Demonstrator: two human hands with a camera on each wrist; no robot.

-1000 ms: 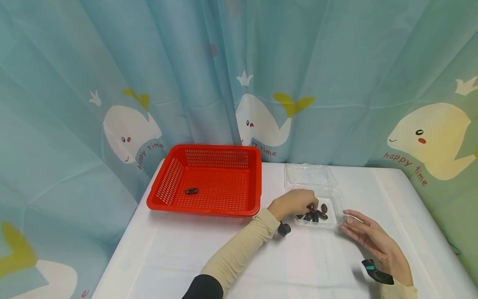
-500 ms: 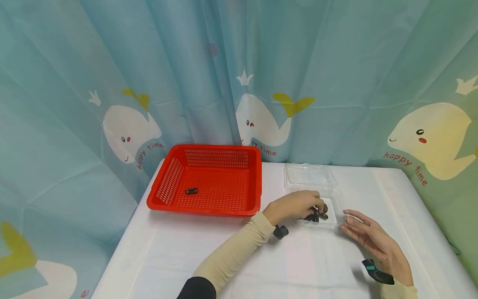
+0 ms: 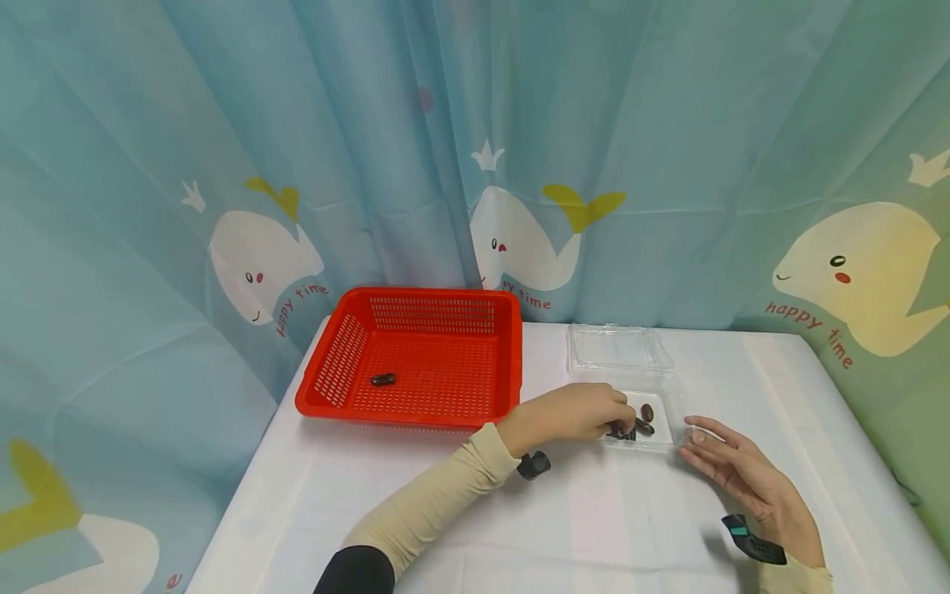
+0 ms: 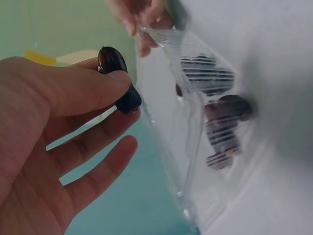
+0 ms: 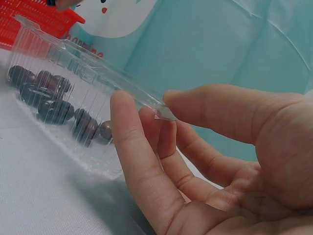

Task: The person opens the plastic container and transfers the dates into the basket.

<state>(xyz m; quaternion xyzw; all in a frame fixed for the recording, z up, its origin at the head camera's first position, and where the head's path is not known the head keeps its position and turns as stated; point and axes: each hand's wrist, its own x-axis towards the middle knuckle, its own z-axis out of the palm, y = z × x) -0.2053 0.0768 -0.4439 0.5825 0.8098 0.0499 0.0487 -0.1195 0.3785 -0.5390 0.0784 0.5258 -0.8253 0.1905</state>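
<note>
My left hand (image 3: 571,410) is raised over the left side of a clear plastic clamshell box (image 3: 674,417). Between thumb and fingers it pinches a dark, glossy date (image 4: 111,61), plainly seen in the left wrist view; the other fingers are spread. Several more dates (image 5: 54,110) lie in the bottom of the box, partly hidden by my left hand in the head view. At the box's right side, my right hand (image 3: 750,474) pinches the rim with thumb and fingers. Dark oblong dates (image 3: 383,379) also lie in the red basket to the left.
The red perforated basket (image 3: 460,379) stands at the table's back left. The box's open lid (image 3: 616,346) lies behind it, near the curtain (image 3: 668,165). A white cloth (image 3: 594,528) covers the table.
My left hand first reaches deeper into the box among the dates, then draws back left with a date pinched in it. My right hand stays at the box's rim.
</note>
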